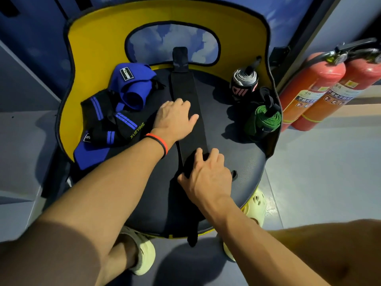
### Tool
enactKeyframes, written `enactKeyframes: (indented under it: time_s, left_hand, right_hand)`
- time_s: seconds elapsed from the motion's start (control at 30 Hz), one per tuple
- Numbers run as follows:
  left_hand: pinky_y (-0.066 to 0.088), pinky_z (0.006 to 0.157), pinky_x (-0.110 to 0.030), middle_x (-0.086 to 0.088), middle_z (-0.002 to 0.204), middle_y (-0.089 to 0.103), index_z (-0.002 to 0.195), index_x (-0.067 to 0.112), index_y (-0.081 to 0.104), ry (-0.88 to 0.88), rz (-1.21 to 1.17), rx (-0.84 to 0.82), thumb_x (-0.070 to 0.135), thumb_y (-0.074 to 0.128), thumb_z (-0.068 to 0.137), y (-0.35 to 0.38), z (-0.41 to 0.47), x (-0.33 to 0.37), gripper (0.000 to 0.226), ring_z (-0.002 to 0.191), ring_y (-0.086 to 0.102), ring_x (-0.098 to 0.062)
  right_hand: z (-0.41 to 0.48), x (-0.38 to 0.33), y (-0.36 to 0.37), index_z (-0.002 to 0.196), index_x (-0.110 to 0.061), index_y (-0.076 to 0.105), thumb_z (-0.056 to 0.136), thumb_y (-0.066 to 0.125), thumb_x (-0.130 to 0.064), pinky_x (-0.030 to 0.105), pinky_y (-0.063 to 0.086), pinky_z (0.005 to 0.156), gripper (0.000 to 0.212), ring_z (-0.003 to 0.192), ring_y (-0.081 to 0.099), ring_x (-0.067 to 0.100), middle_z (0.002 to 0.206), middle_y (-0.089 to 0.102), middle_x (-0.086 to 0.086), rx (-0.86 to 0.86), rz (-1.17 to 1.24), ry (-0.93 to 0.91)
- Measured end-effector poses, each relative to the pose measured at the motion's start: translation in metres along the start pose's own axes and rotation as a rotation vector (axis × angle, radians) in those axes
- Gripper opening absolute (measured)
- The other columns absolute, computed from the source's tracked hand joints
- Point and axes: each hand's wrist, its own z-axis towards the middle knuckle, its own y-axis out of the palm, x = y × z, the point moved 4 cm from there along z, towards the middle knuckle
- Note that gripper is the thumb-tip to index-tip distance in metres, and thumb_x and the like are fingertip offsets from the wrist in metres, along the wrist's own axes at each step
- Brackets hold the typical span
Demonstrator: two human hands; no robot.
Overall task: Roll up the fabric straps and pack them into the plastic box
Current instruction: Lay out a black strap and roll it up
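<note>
A long black fabric strap [185, 89] lies stretched out along the middle of the dark chair seat [233, 145], its far end reaching up the backrest. My left hand [175, 116] presses flat on the strap's middle, fingers straight. My right hand [208, 172] grips the strap's near end, fingers curled over the small rolled-up part. A rolled black, white and pink strap [244, 83] stands at the seat's right. A rolled green strap [266, 118] lies beside it. No plastic box is in view.
A heap of blue and black-and-blue wraps [117, 108] lies on the seat's left. The chair's yellow backrest [94, 44] curves round the back. Two red fire extinguishers [317, 87] stand on the floor to the right. My feet in pale shoes [144, 259] are beneath the seat.
</note>
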Motion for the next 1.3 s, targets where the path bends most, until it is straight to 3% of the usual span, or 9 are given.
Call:
enactKeyframes:
  time_s: [0.1,0.3,0.53,0.7,0.77,0.87,1.1,1.2,1.3]
  left_hand:
    - [0.022,0.122,-0.052,-0.005,0.134,0.059,0.133,0.019,0.051,0.037,0.048,-0.077,0.061,0.042,0.097,0.012,-0.017,0.002,0.056,0.132,0.051,-0.026]
    - [0.008,0.123,-0.062,-0.004,0.155,0.043,0.142,0.021,0.046,-0.018,0.06,-0.178,0.067,0.043,0.095,0.013,-0.02,0.005,0.066,0.154,0.019,-0.026]
    - [0.044,0.098,-0.043,-0.008,0.128,0.052,0.125,0.013,0.061,-0.083,0.025,-0.079,0.054,0.056,0.098,0.0,-0.035,0.022,0.05,0.121,0.048,-0.028]
    - [0.048,0.091,-0.041,-0.002,0.118,0.057,0.109,0.024,0.057,-0.003,-0.149,-0.201,0.049,0.067,0.091,-0.018,-0.062,0.019,0.033,0.111,0.057,-0.029]
    - [0.03,0.117,-0.049,-0.003,0.141,0.049,0.117,0.027,0.06,0.066,-0.14,-0.356,0.057,0.068,0.086,-0.021,-0.08,0.019,0.044,0.132,0.048,-0.029]
    - [0.002,0.126,-0.054,0.0,0.166,0.023,0.14,0.027,0.053,0.074,-0.16,-0.443,0.066,0.066,0.084,-0.02,-0.101,0.018,0.07,0.156,0.011,-0.017]
    - [0.038,0.108,-0.042,0.001,0.137,0.044,0.143,0.017,0.055,0.073,-0.055,-0.382,0.061,0.06,0.09,-0.024,-0.109,0.036,0.069,0.128,0.044,-0.022]
    - [0.039,0.108,-0.043,-0.001,0.142,0.044,0.144,0.017,0.053,0.065,-0.027,-0.402,0.061,0.057,0.091,-0.025,-0.114,0.038,0.069,0.128,0.049,-0.024]
    - [0.042,0.105,-0.041,0.0,0.141,0.047,0.142,0.021,0.052,0.054,-0.074,-0.407,0.059,0.06,0.091,-0.029,-0.118,0.041,0.065,0.12,0.056,-0.027]
  right_hand:
    - [-0.015,0.002,0.002,0.153,-0.014,0.03,0.089,0.052,-0.062,0.041,0.048,0.08,0.082,0.116,0.045,0.03,0.123,0.042,0.011,-0.034,-0.017,-0.011]
    - [-0.057,0.013,0.005,0.124,-0.016,0.048,0.079,0.057,-0.063,0.043,0.046,0.072,0.065,0.093,0.048,0.03,0.103,0.045,0.01,0.046,-0.015,-0.024]
    - [-0.081,0.041,0.011,0.134,-0.029,0.045,0.076,0.055,-0.08,0.043,0.045,0.096,0.078,0.105,0.05,0.026,0.114,0.049,0.0,0.064,0.152,-0.045]
    - [-0.077,0.046,0.004,0.13,-0.035,0.049,0.078,0.064,-0.067,0.043,0.045,0.093,0.063,0.106,0.054,0.028,0.114,0.054,-0.001,0.035,0.121,-0.072]
    - [-0.071,0.045,0.0,0.129,-0.033,0.051,0.079,0.063,-0.068,0.043,0.044,0.093,0.062,0.108,0.054,0.029,0.115,0.054,0.0,0.003,0.089,-0.077]
    - [-0.064,0.049,-0.007,0.13,-0.032,0.053,0.082,0.064,-0.066,0.04,0.043,0.096,0.06,0.112,0.054,0.027,0.116,0.055,0.0,-0.087,0.141,-0.085]
    - [-0.074,0.083,0.0,0.125,-0.024,0.063,0.092,0.063,-0.011,0.032,0.054,0.095,0.036,0.099,0.069,0.015,0.097,0.075,-0.012,-0.193,1.053,0.178]
    - [-0.074,0.084,-0.011,0.09,-0.027,0.072,0.095,0.052,-0.004,0.027,0.052,0.087,0.031,0.089,0.064,0.01,0.085,0.072,-0.016,-0.24,1.035,0.202]
    - [-0.071,0.088,-0.004,0.102,-0.022,0.076,0.094,0.053,-0.005,0.039,0.054,0.098,0.03,0.093,0.066,0.01,0.093,0.074,-0.011,-0.3,0.9,0.161]
